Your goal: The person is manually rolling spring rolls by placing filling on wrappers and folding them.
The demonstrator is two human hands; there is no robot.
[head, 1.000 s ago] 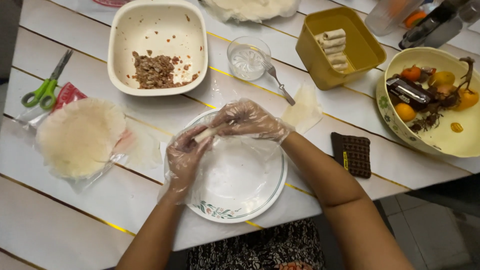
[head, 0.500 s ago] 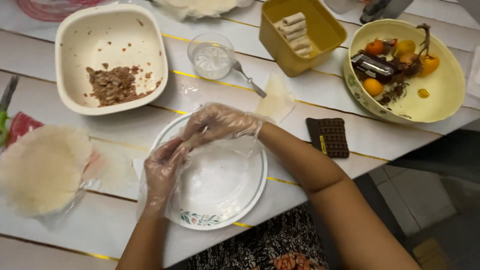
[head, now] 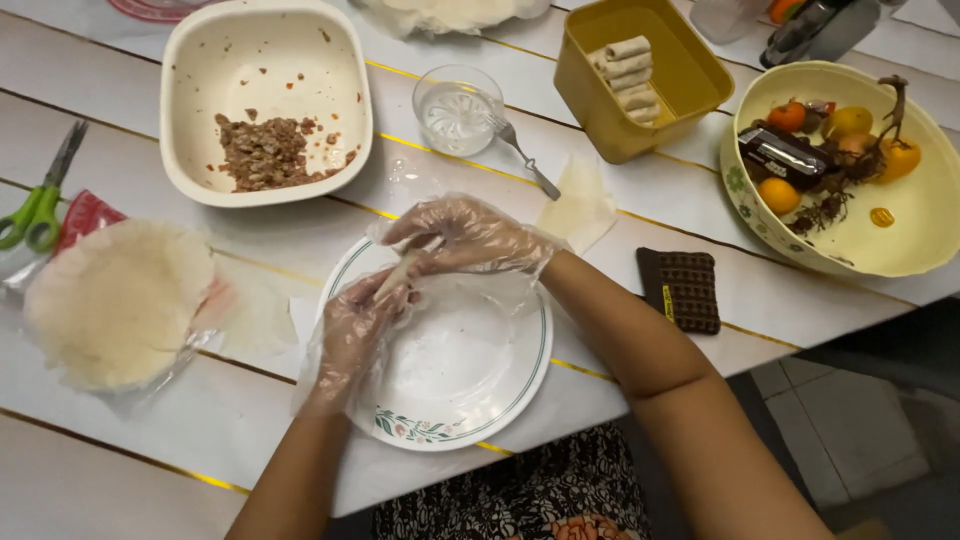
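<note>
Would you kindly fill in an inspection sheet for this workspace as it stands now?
Surface: white plank table with yellow seams.
Job's things: thin roll held over white plate; wrapper stack; cream bowl with minced filling; yellow tub holding finished rolls.
Clutter: scissors, glass dish, fork, brown square, fruit bowl.
Grippers: left hand and right hand, both in clear gloves, pinch the roll.
Cables: nothing seen.
Surroundings: tiled floor.
</note>
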